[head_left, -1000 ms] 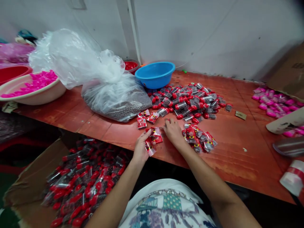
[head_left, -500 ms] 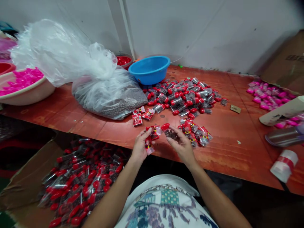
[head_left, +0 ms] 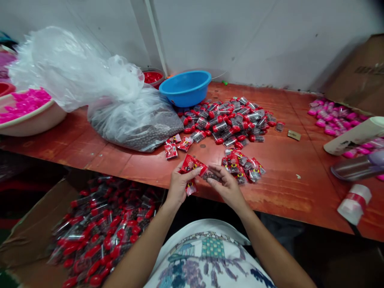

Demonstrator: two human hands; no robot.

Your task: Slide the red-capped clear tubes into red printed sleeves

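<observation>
My left hand (head_left: 177,188) is closed on a few small red printed plastic bags (head_left: 189,166), held over the near edge of the red-brown table (head_left: 285,192). My right hand (head_left: 226,186) pinches a small clear vial with a red cap (head_left: 208,174), its cap touching the mouth of the top bag. Just right of my hands lies a little heap of bagged vials (head_left: 244,166). Farther back a larger pile of loose red-capped vials (head_left: 231,120) is spread out. Three more empty red bags (head_left: 177,145) lie to the left of the pile.
A big clear sack of dark beads (head_left: 132,120) sits left, a blue bowl (head_left: 185,87) behind the pile, a beige basin of pink caps (head_left: 24,108) far left. Pink-capped vials (head_left: 333,118) and tape rolls (head_left: 354,202) lie right. A cardboard box of packed vials (head_left: 102,228) stands below left.
My right hand picked a red-capped vial off the table, lifted it and brought it against the bag in my left hand. The camera drifted slightly right.
</observation>
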